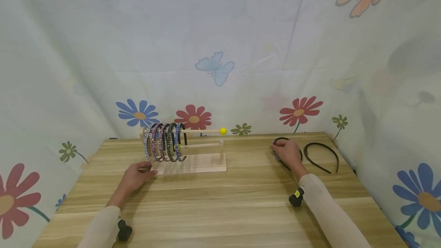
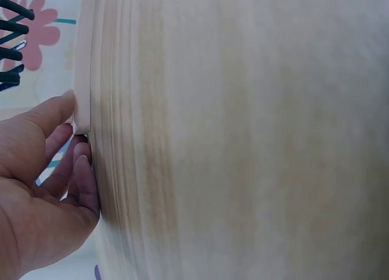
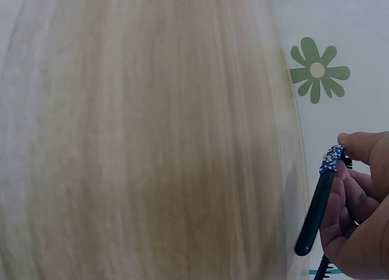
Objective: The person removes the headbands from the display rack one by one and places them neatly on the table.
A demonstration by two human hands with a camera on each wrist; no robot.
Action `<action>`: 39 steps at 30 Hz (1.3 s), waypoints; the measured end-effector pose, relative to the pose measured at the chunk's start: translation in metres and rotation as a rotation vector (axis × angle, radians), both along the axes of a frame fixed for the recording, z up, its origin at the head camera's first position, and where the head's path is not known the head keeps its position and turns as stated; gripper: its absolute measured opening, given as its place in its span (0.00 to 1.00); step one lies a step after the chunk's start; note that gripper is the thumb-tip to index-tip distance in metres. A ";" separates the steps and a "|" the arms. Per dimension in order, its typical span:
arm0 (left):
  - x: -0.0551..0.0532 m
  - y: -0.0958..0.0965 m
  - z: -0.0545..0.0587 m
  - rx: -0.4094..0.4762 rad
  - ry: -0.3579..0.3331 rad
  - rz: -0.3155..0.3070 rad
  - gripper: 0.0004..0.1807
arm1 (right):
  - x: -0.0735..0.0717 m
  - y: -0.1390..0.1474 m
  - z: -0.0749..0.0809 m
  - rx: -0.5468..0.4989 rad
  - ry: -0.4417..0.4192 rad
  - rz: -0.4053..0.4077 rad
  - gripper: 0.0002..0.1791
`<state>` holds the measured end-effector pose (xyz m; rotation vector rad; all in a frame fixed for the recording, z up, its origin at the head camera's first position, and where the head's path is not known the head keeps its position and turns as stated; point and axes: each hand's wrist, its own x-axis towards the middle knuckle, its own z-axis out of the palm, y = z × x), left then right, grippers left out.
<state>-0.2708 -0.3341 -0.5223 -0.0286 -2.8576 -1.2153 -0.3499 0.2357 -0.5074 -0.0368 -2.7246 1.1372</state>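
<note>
My left hand (image 1: 135, 178) grips the near left end of a wooden headband stand (image 1: 203, 164), the thumb lying on its base (image 2: 84, 61) and the fingers curled at the end. Several toothed headbands (image 1: 160, 144), glittering in silver, pink, dark and blue, hang side by side toward the left of its rods. On the right, my right hand (image 1: 289, 154) pinches a black headband with blue glitter (image 3: 332, 160) between thumb and fingers. Its smooth black tip points down in the right wrist view, while the palm hides part of the band.
A plain-looking black headband (image 1: 337, 157) lies on the wood-grain table (image 1: 227, 209) right of my right hand. The stand's upper rod ends in a yellow ball (image 1: 223, 131). A flower-printed cloth (image 1: 248, 87) hangs behind the table and along its sides.
</note>
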 end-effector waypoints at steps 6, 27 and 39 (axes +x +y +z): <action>0.001 0.001 0.001 -0.002 0.005 0.006 0.28 | 0.000 -0.001 0.000 0.003 -0.024 -0.003 0.21; 0.001 0.001 0.000 0.009 0.011 0.002 0.27 | -0.001 -0.006 -0.007 0.057 -0.035 -0.008 0.19; 0.001 0.001 0.000 -0.002 -0.006 0.006 0.28 | 0.003 0.000 0.007 -0.086 -0.023 0.043 0.24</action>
